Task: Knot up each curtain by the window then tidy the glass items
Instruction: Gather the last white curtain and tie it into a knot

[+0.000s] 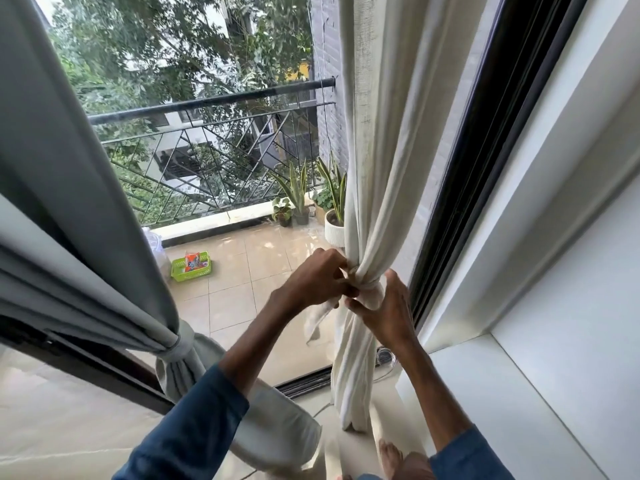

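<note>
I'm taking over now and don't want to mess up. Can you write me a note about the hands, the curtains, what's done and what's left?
Left hand pinches cloth at the knot of the cream curtain; right hand holds that knot from the other side.
Grey curtain on the left is already knotted.
Left to do: finish the cream knot, then tidy the glass items. One clear thing peeks out behind the cream curtain.

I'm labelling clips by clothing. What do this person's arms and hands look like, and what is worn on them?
Dark blue fabric sleeves: the left sleeve and right sleeve end partway up the forearms, leaving wrists uncovered. The left hand and right hand are bare, with no gloves, rings, watch or bracelet visible.
</note>
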Demonstrator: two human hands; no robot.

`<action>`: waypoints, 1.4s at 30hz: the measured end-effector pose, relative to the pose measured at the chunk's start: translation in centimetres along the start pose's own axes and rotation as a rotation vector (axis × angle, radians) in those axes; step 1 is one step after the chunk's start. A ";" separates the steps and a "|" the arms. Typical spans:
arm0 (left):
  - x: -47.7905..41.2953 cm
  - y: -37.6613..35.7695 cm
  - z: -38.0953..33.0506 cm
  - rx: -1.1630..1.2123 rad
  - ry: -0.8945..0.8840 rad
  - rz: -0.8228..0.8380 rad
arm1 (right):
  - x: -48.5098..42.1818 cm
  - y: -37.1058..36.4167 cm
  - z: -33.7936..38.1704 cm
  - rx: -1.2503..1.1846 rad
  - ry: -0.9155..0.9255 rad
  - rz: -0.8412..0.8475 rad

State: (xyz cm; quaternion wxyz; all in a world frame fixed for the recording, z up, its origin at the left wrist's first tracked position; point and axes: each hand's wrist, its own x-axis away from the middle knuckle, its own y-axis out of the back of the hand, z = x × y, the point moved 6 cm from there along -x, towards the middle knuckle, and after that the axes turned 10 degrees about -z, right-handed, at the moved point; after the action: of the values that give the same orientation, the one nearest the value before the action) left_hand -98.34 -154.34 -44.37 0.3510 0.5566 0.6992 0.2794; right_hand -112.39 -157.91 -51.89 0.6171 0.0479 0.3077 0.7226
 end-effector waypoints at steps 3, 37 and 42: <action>0.4 0.5 -0.6 -0.018 -0.062 0.037 | -0.3 -1.6 -0.4 -0.044 -0.104 0.155; 1.9 -1.6 2.8 0.233 -0.053 0.038 | -0.2 -4.8 -2.4 -0.476 -0.312 0.322; 2.2 -1.6 2.6 0.488 0.137 -0.043 | -0.4 -4.9 -2.0 -0.510 -0.290 0.287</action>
State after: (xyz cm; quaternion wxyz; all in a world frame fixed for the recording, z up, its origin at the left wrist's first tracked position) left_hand -97.50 -152.54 -47.58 0.1642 0.5895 0.7799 0.1317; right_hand -108.97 -158.78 -55.81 0.5386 0.0369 0.0159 0.8416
